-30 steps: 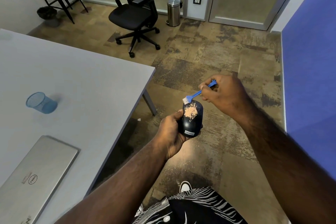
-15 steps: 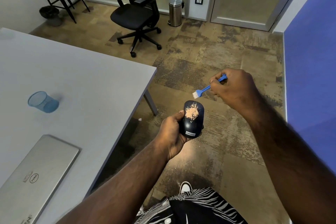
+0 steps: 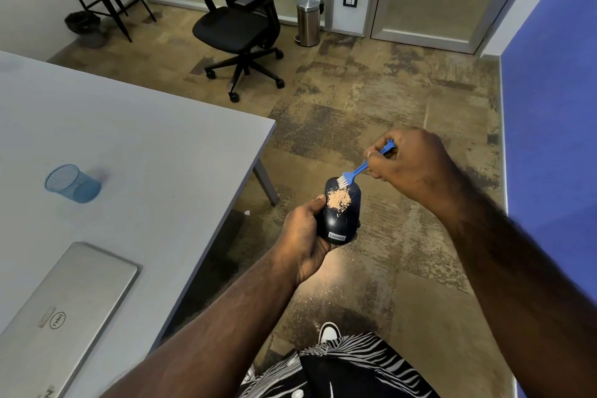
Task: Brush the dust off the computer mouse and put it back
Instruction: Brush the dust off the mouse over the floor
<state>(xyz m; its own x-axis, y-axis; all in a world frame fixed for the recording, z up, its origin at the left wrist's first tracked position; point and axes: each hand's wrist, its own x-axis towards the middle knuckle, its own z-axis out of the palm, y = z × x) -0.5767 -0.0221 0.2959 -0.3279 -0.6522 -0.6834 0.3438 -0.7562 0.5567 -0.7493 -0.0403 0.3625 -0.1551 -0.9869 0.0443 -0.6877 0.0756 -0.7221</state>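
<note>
My left hand (image 3: 303, 236) grips a dark blue computer mouse (image 3: 342, 220) from its left side, out over the floor to the right of the table. A patch of tan dust (image 3: 338, 199) lies on the mouse's upper half. My right hand (image 3: 410, 165) pinches the handle of a small blue brush (image 3: 355, 171). The brush's white bristles touch the far end of the mouse, just above the dust.
A grey table (image 3: 145, 145) fills the left, carrying a blue mesh cup (image 3: 72, 183) lying on its side and a shut silver laptop (image 3: 61, 310). A black office chair (image 3: 239, 22) and a steel bin (image 3: 309, 20) stand farther back. A blue wall (image 3: 555, 107) runs along the right.
The brush lifted off the mouse and swung away to the right half a second ago; now it has come back down onto the mouse's far end. The left hand holds the mouse steady.
</note>
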